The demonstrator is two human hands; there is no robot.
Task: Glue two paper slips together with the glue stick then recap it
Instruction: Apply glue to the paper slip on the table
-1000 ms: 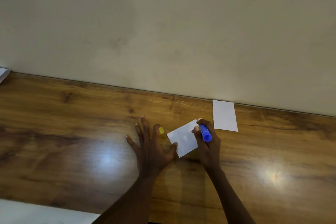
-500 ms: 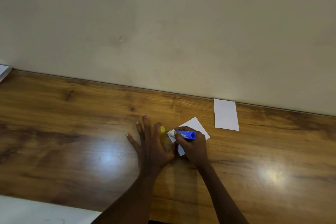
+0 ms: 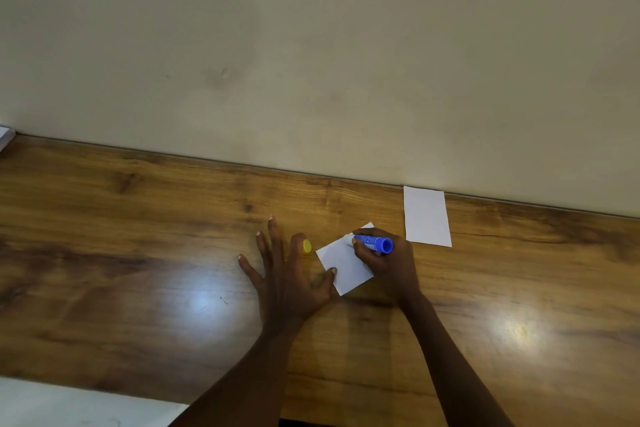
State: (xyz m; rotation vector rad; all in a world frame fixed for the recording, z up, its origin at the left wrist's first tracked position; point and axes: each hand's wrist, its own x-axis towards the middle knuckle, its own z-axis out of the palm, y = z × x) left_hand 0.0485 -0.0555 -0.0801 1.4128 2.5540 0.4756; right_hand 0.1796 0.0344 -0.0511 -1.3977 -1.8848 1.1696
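A white paper slip (image 3: 343, 262) lies tilted on the wooden table (image 3: 138, 253). My left hand (image 3: 287, 274) rests flat beside it with fingers spread, its thumb pressing the slip's lower left edge. My right hand (image 3: 388, 263) grips a blue glue stick (image 3: 374, 243), uncapped, with its pale tip touching the slip near its upper part. The yellow cap (image 3: 307, 246) lies on the table just beyond my left index finger. A second white slip (image 3: 426, 216) lies flat against the wall, up and right of my right hand.
A beige wall (image 3: 311, 62) rises along the table's far edge. A white surface (image 3: 69, 406) shows at the bottom left corner, and a white object's corner (image 3: 5, 137) sits at the far left edge.
My right hand has slid the glue stick back to the right across the slip, after a sweep to the left. The slip has turned slightly. My left hand has stayed put.
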